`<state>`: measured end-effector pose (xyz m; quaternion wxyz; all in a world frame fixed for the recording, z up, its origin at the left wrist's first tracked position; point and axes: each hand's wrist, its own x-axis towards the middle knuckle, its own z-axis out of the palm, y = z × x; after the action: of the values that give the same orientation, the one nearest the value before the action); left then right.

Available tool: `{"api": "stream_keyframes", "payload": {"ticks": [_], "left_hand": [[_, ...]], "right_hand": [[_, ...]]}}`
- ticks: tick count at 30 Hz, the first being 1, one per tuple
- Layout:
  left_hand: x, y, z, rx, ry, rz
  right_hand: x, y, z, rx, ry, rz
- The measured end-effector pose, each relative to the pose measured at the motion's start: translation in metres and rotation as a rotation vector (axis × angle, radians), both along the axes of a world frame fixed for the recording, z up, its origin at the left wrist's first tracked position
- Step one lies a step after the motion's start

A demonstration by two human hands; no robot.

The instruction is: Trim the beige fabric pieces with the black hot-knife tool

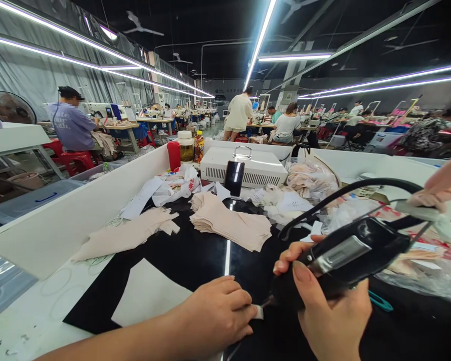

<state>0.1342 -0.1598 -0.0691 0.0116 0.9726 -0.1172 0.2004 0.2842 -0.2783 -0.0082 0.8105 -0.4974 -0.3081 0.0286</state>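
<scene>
My left hand (220, 311) is low in the middle, fingers curled and pressed together on a pale fabric piece (150, 291) lying on the black surface. A small light tab (260, 312) sticks out past its fingertips. My right hand (328, 306) is wrapped around a black corded handheld power tool (353, 250) with a silver plate on its side. The tool tilts down to the left. Its tip is close to the tab; whether they touch, I cannot tell. Beyond lie a stack of beige fabric pieces (229, 220) and more beige pieces (131, 233).
Another person's hand (445, 188) holds something pale by the tool's cord. A white vented box (244, 165) stands at the back behind a phone (234, 178). Plastic-wrapped fabric (424, 276) lies at right, near a teal object (380, 301). A white side wall (78, 215) borders the left.
</scene>
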Motion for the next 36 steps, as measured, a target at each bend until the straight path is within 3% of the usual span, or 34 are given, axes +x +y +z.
{"api": "stream_keyframes", "payload": {"ticks": [14,22,36], "left_hand": [[-0.0003,0.0040,0.0012,-0.001,-0.027,-0.040],[0.0014,0.0036,-0.0006,-0.015,-0.007,-0.042],[0.0003,0.0025,-0.0001,-0.011,-0.008,-0.040]], "right_hand": [[0.0010,-0.0016,-0.0022,-0.025,0.032,-0.032],[0.0027,-0.0023,-0.0057,-0.016,-0.002,0.054],[-0.0015,0.0014,-0.0023,0.011,-0.023,0.005]]}}
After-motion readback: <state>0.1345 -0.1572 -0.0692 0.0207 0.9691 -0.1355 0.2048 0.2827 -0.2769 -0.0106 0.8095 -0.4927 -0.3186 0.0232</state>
